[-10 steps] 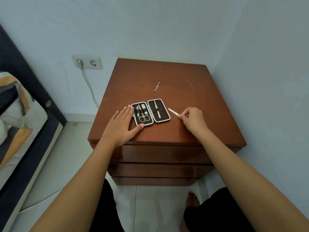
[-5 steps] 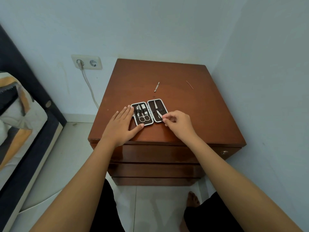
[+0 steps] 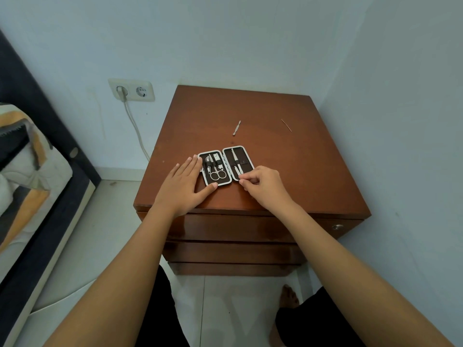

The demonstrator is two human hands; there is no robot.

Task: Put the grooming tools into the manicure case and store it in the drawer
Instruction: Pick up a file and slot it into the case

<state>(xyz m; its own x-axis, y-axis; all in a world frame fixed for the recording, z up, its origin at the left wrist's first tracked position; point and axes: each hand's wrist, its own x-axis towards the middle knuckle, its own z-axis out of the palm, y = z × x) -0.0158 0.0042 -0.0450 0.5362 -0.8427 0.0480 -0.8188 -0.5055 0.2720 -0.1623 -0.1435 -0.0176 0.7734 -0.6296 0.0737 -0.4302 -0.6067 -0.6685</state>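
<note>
A dark brown, white-rimmed manicure case (image 3: pixel 225 165) lies open near the front of a reddish-brown wooden desk (image 3: pixel 313 171). The right hand (image 3: pixel 263 185) pinches a slim metal tool (image 3: pixel 238 169) into its right half; the left hand (image 3: pixel 184 187) rests flat, fingers spread, bracing it. 2 tools, a silver pusher (image 3: pixel 236 127) and thin pick (image 3: pixel 286 125), remain loose behind; drawers closed.

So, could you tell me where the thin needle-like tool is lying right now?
The thin needle-like tool lies loose on the nightstand top, toward its far right, right of the metal cuticle pusher and beyond the open manicure case.
</note>
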